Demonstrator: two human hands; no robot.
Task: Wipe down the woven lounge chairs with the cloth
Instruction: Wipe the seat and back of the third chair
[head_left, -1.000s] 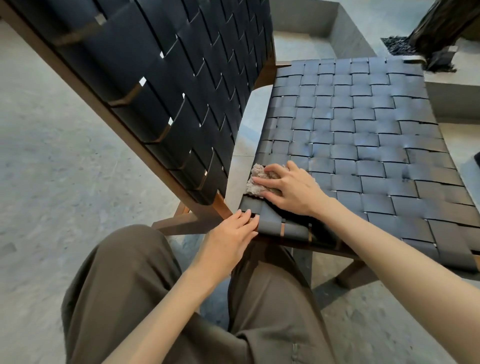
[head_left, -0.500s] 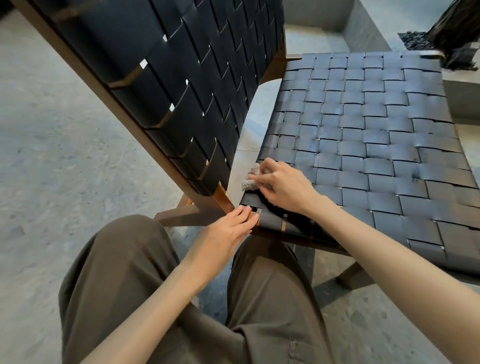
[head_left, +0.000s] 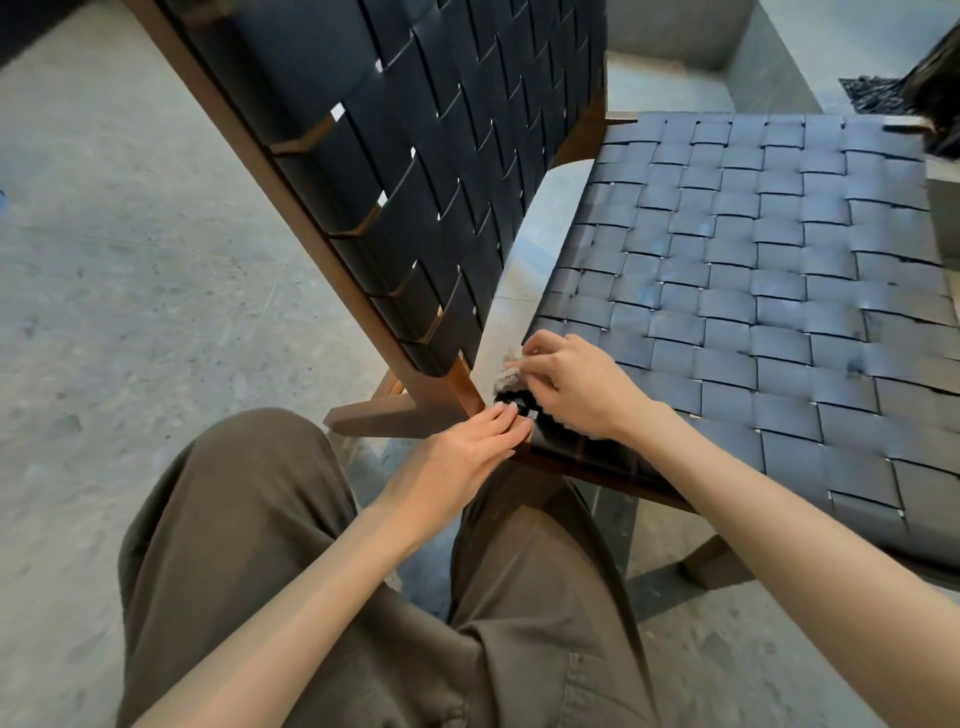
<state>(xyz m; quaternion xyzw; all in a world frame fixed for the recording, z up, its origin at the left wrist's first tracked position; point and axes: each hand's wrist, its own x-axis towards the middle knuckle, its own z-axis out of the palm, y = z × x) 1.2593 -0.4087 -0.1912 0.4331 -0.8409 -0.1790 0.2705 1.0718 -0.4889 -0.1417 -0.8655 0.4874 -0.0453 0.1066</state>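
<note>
A lounge chair with a dark woven strap seat (head_left: 753, 291) and woven backrest (head_left: 415, 171) on a brown wooden frame (head_left: 405, 410) fills the view. A small grey fluffy cloth (head_left: 508, 376) lies at the seat's rear left corner, by the gap under the backrest. My right hand (head_left: 576, 384) covers most of the cloth, fingers curled over it and pressing it onto the straps. My left hand (head_left: 467, 452) rests with straight fingers on the seat's near corner rail, fingertips just below the cloth.
Grey speckled concrete floor (head_left: 130, 312) lies all around the chair. My knees in brown trousers (head_left: 249, 519) are just below the seat's near edge. A grey concrete block (head_left: 763, 67) and a dark object (head_left: 930, 88) stand beyond the chair, top right.
My right hand slid the cloth left and back toward the seat's rear corner, and more of the cloth is now hidden under it. The left hand stayed on the corner rail.
</note>
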